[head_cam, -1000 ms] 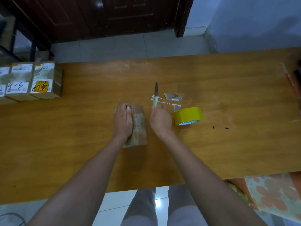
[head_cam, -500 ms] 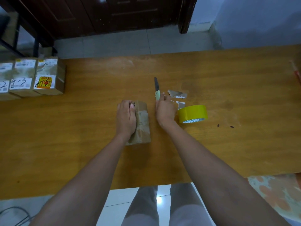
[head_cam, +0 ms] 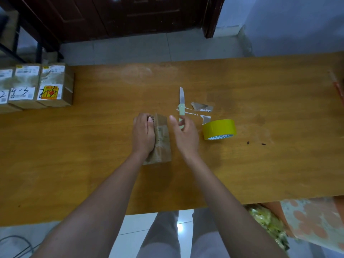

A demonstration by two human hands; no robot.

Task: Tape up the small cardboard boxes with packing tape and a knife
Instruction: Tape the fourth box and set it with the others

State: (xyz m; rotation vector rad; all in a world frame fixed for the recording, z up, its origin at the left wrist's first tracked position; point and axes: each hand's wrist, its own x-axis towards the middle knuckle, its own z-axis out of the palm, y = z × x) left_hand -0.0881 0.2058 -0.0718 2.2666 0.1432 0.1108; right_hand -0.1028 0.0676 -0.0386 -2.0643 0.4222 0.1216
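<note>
While your left hand (head_cam: 144,134) lies over the small cardboard box (head_cam: 161,139) near the middle of the wooden table (head_cam: 93,146), fingers curled over its far end and holding it down, your right hand (head_cam: 184,135) hovers just right of the box with its fingers loosely spread and gripping nothing. The knife (head_cam: 181,104) lies flat just beyond those fingers, blade pointing to the far side, pale green handle partly hidden behind your hand. Torn tape scraps (head_cam: 202,110) sit right of the knife, and the yellow tape roll (head_cam: 219,129) stands near them, right of your hand. At the far left edge, three labelled boxes (head_cam: 35,86) stand in a row, touching. A reddish stick (head_cam: 337,85) lies at the far right edge. Beyond the table are pale floor tiles (head_cam: 149,47), a dark wooden door (head_cam: 130,13) and a bluish wall (head_cam: 288,21). A floral cloth (head_cam: 312,220) shows at the near right.
</note>
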